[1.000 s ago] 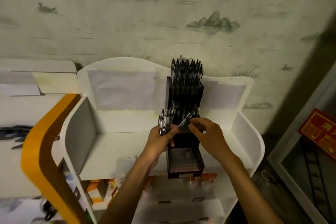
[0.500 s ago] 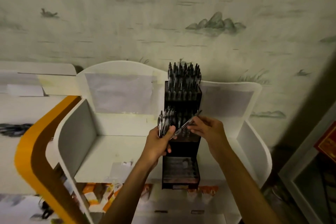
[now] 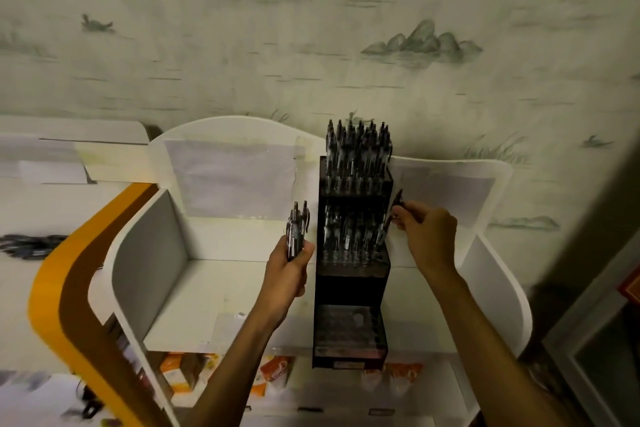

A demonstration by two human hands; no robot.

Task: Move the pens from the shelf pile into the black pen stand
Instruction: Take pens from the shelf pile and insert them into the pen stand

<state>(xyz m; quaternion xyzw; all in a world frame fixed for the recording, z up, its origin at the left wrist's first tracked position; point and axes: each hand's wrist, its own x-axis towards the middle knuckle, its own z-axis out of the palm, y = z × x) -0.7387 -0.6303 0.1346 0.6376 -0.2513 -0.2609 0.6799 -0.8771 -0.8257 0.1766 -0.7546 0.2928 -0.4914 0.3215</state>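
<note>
The tiered black pen stand (image 3: 351, 291) stands on the white shelf (image 3: 221, 291). Its top tier and middle tier hold several upright pens; the lowest front tier looks empty. My left hand (image 3: 289, 270), just left of the stand, grips a bundle of pens (image 3: 296, 229) pointing upward. My right hand (image 3: 427, 236) is at the stand's right edge and pinches a single pen (image 3: 393, 215), tilted, with its lower end at the middle tier's right side.
The white shelf has curved side walls (image 3: 149, 253) and a back panel against patterned wallpaper. An orange and brown curved board (image 3: 65, 302) stands at the left. Orange packets (image 3: 273, 374) lie on the lower level. A dark frame (image 3: 595, 340) is at the right.
My right hand has carried the single pen from the stand's front to its right edge and turned it more upright. My left hand with the bundle has shifted slightly left, away from the stand.
</note>
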